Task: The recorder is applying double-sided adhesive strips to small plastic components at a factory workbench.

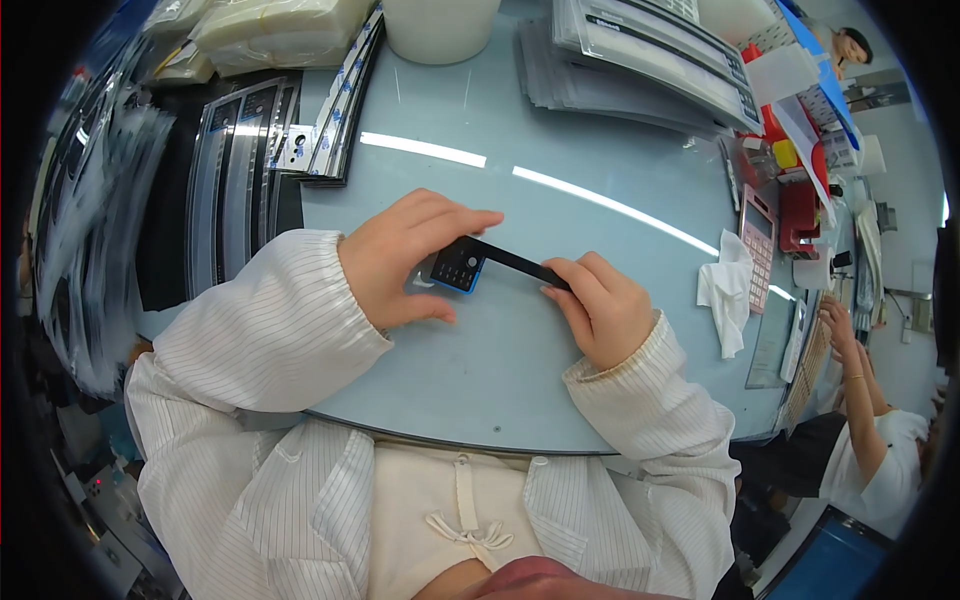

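Over the middle of the table, my right hand (pixel 603 310) pinches the right end of a flat black L-shaped panel (pixel 518 263) between thumb and fingers. A narrow strip runs left from that grip to a wider end with small keypad-like buttons and a blue lower edge. Around this wider end, my left hand (pixel 400 258) is open, its thumb and fingers spread apart. Part of the panel's left side is hidden by that hand, and whether the fingers touch it I cannot tell.
Strips with blue marks (pixel 340 110) lie at the far left beside clear-and-black panels (pixel 235 170). Behind stands a white tub (pixel 440 28). Stacked clear sheets (pixel 640 75) lie far right. A tissue (pixel 727 290) and pink calculator (pixel 758 245) are at right. Another person's hand (pixel 838 325) shows beyond.
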`<state>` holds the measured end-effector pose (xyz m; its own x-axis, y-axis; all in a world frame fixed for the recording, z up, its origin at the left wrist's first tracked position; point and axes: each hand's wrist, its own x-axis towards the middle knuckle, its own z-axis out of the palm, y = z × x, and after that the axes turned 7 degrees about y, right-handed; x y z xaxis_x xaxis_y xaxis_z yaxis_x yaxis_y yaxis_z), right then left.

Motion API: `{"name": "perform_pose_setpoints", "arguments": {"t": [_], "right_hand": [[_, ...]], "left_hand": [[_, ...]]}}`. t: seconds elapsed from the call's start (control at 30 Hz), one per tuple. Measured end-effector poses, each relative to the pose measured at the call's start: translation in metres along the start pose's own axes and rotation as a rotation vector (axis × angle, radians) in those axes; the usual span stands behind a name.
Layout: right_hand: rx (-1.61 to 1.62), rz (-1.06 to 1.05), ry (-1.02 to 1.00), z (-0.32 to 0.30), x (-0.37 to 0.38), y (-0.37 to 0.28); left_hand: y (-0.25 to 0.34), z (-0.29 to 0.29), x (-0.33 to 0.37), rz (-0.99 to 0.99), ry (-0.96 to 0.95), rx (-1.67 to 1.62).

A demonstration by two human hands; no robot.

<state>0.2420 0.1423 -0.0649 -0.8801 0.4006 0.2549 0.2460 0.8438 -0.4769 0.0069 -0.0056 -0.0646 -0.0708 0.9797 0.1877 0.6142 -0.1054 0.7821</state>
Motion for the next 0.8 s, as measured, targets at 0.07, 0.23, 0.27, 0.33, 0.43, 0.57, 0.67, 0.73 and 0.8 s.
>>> {"name": "perform_pose_setpoints", "arguments": {"t": [0.07,0.23,0.27,0.33,0.43,0.57,0.67,0.73,0.8], "right_hand": [[-0.046,-0.02,0.01,0.0,0.002,-0.002],[-0.126,-0.075,0.111,0.001,-0.002,-0.001],[-0.126,-0.075,0.11,0.002,-0.003,0.0],[-0.072,-0.05,0.14,0.002,-0.004,0.002],[-0.057,-0.046,0.145,0.002,-0.005,0.005],[-0.049,-0.026,0.129,0.001,-0.008,0.006],[-0.049,-0.035,0.144,0.0,-0.006,0.006],[-0.063,-0.081,0.186,-0.001,-0.005,0.007],[-0.029,-0.07,0.275,0.0,-0.004,0.004]], "left_hand": [[-0.005,0.002,0.0,0.057,-0.057,0.034],[-0.002,0.004,0.0,0.056,-0.032,0.036],[-0.002,0.005,-0.001,0.056,-0.032,0.036],[-0.003,0.006,-0.002,0.09,-0.012,0.079],[-0.001,0.005,-0.002,0.074,-0.031,0.104],[-0.001,0.006,-0.003,0.099,-0.029,0.12],[0.001,0.006,-0.002,0.121,-0.03,0.158],[0.002,0.005,-0.001,0.133,0.04,0.099],[0.003,0.006,0.0,0.136,0.131,0.09]]}}
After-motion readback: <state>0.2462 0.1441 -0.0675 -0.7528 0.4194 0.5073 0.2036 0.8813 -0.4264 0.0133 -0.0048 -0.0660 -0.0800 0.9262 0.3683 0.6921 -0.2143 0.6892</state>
